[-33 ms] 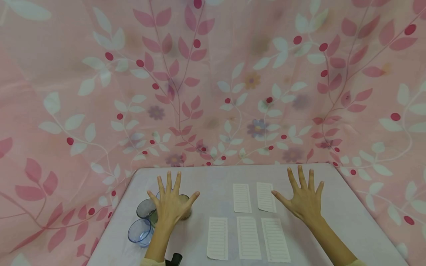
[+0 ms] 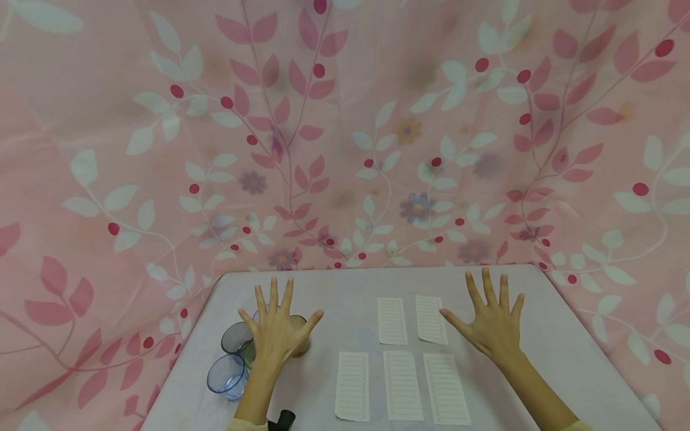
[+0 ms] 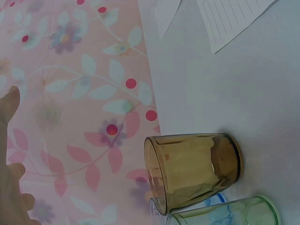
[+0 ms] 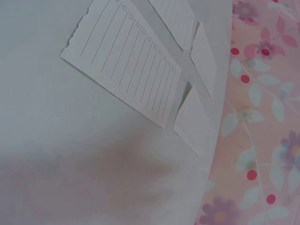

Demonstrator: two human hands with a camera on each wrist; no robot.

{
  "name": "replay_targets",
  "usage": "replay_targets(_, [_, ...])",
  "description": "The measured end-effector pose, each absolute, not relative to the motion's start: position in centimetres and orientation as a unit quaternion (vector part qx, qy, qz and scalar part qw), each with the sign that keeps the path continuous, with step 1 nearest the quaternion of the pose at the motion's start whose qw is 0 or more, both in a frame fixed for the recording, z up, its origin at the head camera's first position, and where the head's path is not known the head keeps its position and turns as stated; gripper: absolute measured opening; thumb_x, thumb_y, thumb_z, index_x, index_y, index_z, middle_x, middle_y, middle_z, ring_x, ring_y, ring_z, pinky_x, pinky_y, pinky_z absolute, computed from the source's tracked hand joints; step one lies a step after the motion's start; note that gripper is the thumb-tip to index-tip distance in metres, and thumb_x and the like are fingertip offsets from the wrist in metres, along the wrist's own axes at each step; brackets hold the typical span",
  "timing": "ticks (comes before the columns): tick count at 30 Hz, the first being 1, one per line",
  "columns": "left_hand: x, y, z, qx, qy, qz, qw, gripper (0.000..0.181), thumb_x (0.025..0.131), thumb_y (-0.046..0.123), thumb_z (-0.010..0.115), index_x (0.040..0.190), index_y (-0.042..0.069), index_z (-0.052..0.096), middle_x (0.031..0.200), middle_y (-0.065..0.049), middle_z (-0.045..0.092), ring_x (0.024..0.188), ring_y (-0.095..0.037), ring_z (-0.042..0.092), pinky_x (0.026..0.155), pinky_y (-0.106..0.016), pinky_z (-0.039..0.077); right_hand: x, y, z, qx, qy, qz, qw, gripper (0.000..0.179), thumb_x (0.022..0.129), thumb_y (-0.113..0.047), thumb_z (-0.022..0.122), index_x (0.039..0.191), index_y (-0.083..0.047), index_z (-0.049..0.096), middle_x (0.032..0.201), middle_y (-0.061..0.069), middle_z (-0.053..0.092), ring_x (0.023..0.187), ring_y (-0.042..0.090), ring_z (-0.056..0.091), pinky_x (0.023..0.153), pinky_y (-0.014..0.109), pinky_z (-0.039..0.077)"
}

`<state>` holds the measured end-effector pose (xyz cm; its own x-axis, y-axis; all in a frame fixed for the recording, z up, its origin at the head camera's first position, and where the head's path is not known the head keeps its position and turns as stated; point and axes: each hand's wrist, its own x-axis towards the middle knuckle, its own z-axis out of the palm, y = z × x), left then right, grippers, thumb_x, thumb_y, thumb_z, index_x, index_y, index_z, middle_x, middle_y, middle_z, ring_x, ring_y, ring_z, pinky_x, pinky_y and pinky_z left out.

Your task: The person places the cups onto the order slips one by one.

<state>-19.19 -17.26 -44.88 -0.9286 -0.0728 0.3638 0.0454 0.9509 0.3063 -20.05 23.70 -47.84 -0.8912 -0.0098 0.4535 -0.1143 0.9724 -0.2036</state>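
Observation:
My left hand (image 2: 276,335) is raised above the left part of the table, fingers straight and spread, holding nothing. Behind and beside it stand several clear glasses: a blue glass (image 2: 227,378), a grey glass (image 2: 235,339), an amber glass (image 3: 197,173) and a green glass (image 3: 253,214). The hand hides part of this group in the head view. On the right, my right hand (image 2: 493,328) is also held up with fingers spread and holds nothing. Its thumb overlaps the edge of a lined paper slip (image 2: 430,320) in the head view; contact cannot be told.
Another slip (image 2: 392,321) lies in the back row. Three more lined slips (image 2: 403,386) form a front row at mid-table. A black object (image 2: 286,420) shows by the left forearm. Pink leaf-patterned cloth (image 2: 345,149) hangs behind the pale table (image 2: 560,335).

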Motion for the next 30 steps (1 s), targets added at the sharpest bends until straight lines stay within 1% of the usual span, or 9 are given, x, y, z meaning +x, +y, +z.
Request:
replay_targets(5, [-19.1,-17.3,-44.8,0.008,-0.97,-0.156,0.187,0.096,0.073,0.08,0.048,0.149,0.025,0.027,0.156,-0.014,0.017,0.142,-0.039,-0.002,0.098,-0.076,-0.011,-20.0,23.6,-47.9,0.033,-0.967,0.118,0.224,0.096,0.077,-0.071,0.054,0.151,-0.02,0.02,0.156,0.016,0.012,0.14,0.047,0.004,0.102,0.076,-0.001])
replay_targets(10, [-19.0,-17.5,-44.8,0.012,-0.971,-0.155,0.179,0.096,0.073,0.08,0.048,0.149,0.025,0.027,0.156,-0.015,0.016,0.142,-0.041,0.0,0.098,-0.076,-0.011,-20.1,23.4,-47.9,0.04,-0.967,0.129,0.216,0.096,0.078,-0.069,0.054,0.151,-0.017,0.019,0.156,0.018,0.009,0.139,0.048,0.006,0.099,0.078,0.006])
replay_targets(13, [-18.8,-17.7,-44.9,0.016,-0.973,-0.153,0.173,0.096,0.073,0.081,0.046,0.15,0.026,0.026,0.156,-0.014,0.014,0.142,-0.041,-0.001,0.099,-0.077,-0.009,-20.2,23.3,-48.0,0.046,-0.966,0.139,0.213,0.095,0.079,-0.067,0.055,0.151,-0.015,0.021,0.153,0.023,0.015,0.137,0.05,0.013,0.098,0.079,0.011])
replay_targets(15, [-18.6,-17.9,-45.0,0.018,-0.973,-0.153,0.169,0.097,0.073,0.081,0.046,0.15,0.027,0.025,0.157,-0.013,0.012,0.142,-0.041,-0.001,0.099,-0.077,-0.008,-20.3,23.2,-48.1,0.051,-0.963,0.16,0.209,0.093,0.08,-0.064,0.057,0.15,-0.012,0.024,0.151,0.026,0.021,0.135,0.051,0.018,0.097,0.079,0.012])
replay_targets(18, [-18.4,-18.2,-45.2,0.018,-0.971,-0.16,0.175,0.097,0.073,0.08,0.048,0.15,0.026,0.025,0.156,-0.015,0.014,0.142,-0.042,0.001,0.099,-0.077,-0.005,-20.6,23.2,-48.4,0.061,-0.957,0.2,0.201,0.089,0.082,-0.057,0.06,0.148,-0.007,0.027,0.148,0.029,0.025,0.131,0.053,0.023,0.096,0.079,0.014])
replay_targets(22, [-17.9,-18.6,-45.7,0.014,-0.966,-0.176,0.19,0.097,0.073,0.077,0.053,0.149,0.022,0.029,0.153,-0.019,0.023,0.14,-0.045,0.006,0.1,-0.078,0.0,-20.9,23.1,-48.8,0.088,-0.943,0.263,0.183,0.085,0.084,-0.044,0.065,0.146,0.0,0.028,0.146,0.032,0.026,0.128,0.055,0.026,0.097,0.076,0.018])
replay_targets(25, [-17.4,-18.9,-46.2,0.016,-0.961,-0.189,0.202,0.095,0.073,0.073,0.058,0.147,0.019,0.034,0.147,-0.022,0.033,0.138,-0.048,0.015,0.1,-0.078,0.005,-21.1,22.8,-49.0,0.107,-0.932,0.302,0.167,0.083,0.085,-0.039,0.067,0.145,0.003,0.028,0.145,0.034,0.026,0.127,0.055,0.027,0.097,0.074,0.022])
replay_targets(27, [-17.0,-19.2,-46.5,0.02,-0.956,-0.201,0.213,0.092,0.072,0.068,0.063,0.144,0.016,0.039,0.141,-0.023,0.043,0.133,-0.05,0.026,0.1,-0.077,0.01,-21.2,22.6,-49.1,0.113,-0.927,0.32,0.157,0.082,0.085,-0.038,0.067,0.145,0.003,0.028,0.145,0.034,0.027,0.126,0.055,0.028,0.097,0.073,0.024])
replay_targets(30, [-16.4,-19.7,-47.1,0.032,-0.948,-0.204,0.244,0.087,0.07,0.064,0.068,0.136,0.012,0.05,0.124,-0.023,0.058,0.12,-0.048,0.045,0.098,-0.073,0.025,-21.4,22.2,-49.3,0.122,-0.923,0.333,0.152,0.081,0.086,-0.036,0.067,0.145,0.003,0.029,0.144,0.032,0.031,0.126,0.054,0.031,0.097,0.072,0.028])
